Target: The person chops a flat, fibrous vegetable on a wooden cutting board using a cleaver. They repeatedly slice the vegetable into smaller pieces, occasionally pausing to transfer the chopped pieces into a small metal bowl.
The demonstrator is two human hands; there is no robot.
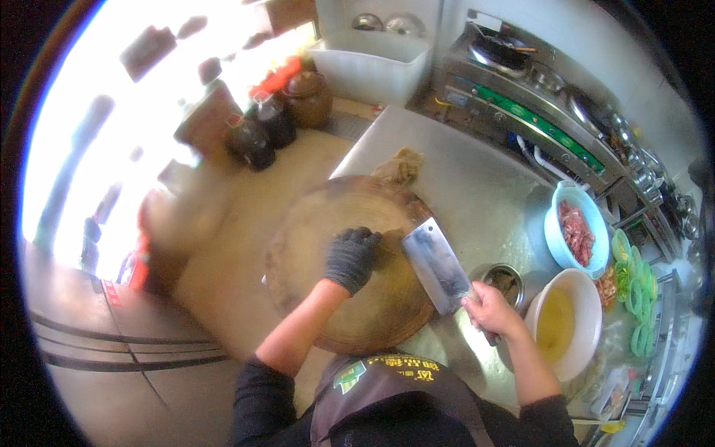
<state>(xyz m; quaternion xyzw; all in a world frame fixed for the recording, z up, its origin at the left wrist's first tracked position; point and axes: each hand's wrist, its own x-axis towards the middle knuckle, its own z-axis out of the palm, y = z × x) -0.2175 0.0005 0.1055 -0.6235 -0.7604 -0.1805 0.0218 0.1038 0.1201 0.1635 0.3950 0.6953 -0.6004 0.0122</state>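
My left hand (352, 260), in a dark knitted glove, rests on a large round wooden chopping block (368, 318) with its fingers curled. By its fingertips is a small brownish patch (392, 240), too blurred to tell whether it is food or shadow. My right hand (491, 310), bare, grips the handle of a cleaver (438, 265). The broad metal blade slants over the block's right edge, apart from my left hand. Just beyond the cleaver's handle stands a round metal container (520, 288) with brown pieces in it.
A light-blue basin (550, 234) of raw meat (576, 233) and a white bowl (593, 335) of yellowish liquid stand right on the metal table (475, 195). A crumpled brown cloth (403, 165) lies behind the block. Dark jars (251, 145) stand far left, a stove (536, 112) at the back.
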